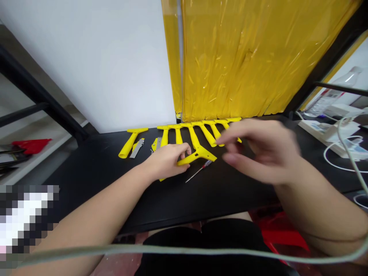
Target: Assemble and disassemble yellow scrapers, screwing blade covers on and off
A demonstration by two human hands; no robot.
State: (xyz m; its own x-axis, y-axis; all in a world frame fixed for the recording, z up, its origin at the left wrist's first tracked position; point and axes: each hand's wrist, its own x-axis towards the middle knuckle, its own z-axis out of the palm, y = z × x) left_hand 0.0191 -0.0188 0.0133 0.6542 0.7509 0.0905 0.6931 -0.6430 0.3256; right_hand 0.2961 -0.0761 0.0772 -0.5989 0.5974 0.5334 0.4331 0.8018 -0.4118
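My left hand [172, 161] is closed around the handle of a yellow T-shaped scraper body [201, 154], whose wide head points right. My right hand [258, 149], blurred, hovers to the right with its thumb and forefinger apart and nothing visible between them. Under the held scraper lies a screwdriver [198, 171] with a thin metal shaft. Behind my hands, several matching yellow scraper bodies [193, 136] form a row at the table's back edge. Another yellow scraper body [128, 145] lies farther left, beside a metal blade plate [137, 148] with yellow parts. My left hand partly hides more small metal-and-yellow pieces [156, 145].
The black table [230, 195] meets a white panel [94, 61] and yellow plastic sheeting [230, 57] at the back. On the right are power strips [324, 134], white cables and a clear bottle [333, 92]. A pale cable [172, 251] crosses the foreground. Black frame bars flank the table.
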